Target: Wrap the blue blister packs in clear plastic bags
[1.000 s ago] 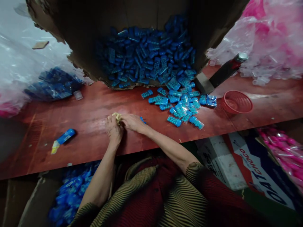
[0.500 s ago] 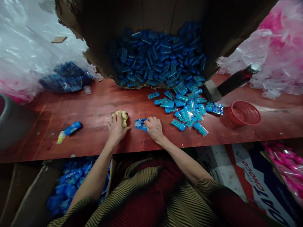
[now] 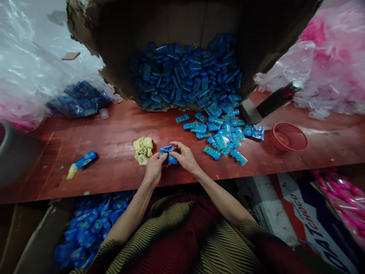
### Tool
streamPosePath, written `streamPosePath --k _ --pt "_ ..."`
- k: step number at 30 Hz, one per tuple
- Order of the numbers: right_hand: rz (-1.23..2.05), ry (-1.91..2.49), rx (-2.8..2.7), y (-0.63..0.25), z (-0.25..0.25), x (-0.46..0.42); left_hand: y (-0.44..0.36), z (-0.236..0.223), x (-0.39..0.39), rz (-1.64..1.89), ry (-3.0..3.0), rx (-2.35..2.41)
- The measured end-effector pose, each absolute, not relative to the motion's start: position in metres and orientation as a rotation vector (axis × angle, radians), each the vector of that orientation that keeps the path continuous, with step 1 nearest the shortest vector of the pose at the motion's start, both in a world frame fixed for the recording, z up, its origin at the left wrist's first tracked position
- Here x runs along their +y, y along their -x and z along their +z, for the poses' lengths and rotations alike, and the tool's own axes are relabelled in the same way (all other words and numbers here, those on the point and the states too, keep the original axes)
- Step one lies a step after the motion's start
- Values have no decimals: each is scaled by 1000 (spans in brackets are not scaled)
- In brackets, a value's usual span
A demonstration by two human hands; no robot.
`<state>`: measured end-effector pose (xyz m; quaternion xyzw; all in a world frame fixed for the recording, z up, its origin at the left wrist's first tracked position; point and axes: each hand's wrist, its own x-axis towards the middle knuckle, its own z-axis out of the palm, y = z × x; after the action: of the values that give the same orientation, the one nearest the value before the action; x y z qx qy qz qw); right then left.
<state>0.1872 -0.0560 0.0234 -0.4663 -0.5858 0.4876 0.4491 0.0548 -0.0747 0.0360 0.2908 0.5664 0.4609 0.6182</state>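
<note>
A small blue printed plastic wrapper (image 3: 168, 154) is held between both hands, just above the table near its front edge. My left hand (image 3: 154, 166) pinches its left side with thumb and fingers. On the right side my right hand (image 3: 184, 156) grips it too, thumb pressed near the middle. Whether anything is inside the wrapper I cannot tell. Close to the left hand lies a crumpled yellow cloth (image 3: 143, 150), untouched. To the right is a loose pile of small clear bottles (image 3: 224, 137) with blue caps and blue balls inside.
A torn cardboard box (image 3: 171, 23) full of such bottles opens toward me. A red basket (image 3: 288, 136), a dark bottle-like object (image 3: 278, 101) and a blue packet (image 3: 257, 132) stand right. A blue item with a yellow tip (image 3: 85, 160) lies left. Blue pieces (image 3: 88, 228) fill a container below.
My left hand has let go of the yellow cloth and moved right to grip the wrapper. The wrapper is now held by both hands. The view has shifted slightly.
</note>
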Motion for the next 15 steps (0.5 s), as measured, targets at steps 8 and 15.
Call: streamPosePath --k 8,15 --pt "1251 1399 -1351 -177 21 -62 -65 20 -78 1273 -605 1306" --pt "1017 1473 -1425 -169 30 -65 -64 30 -74 1248 -505 1275"
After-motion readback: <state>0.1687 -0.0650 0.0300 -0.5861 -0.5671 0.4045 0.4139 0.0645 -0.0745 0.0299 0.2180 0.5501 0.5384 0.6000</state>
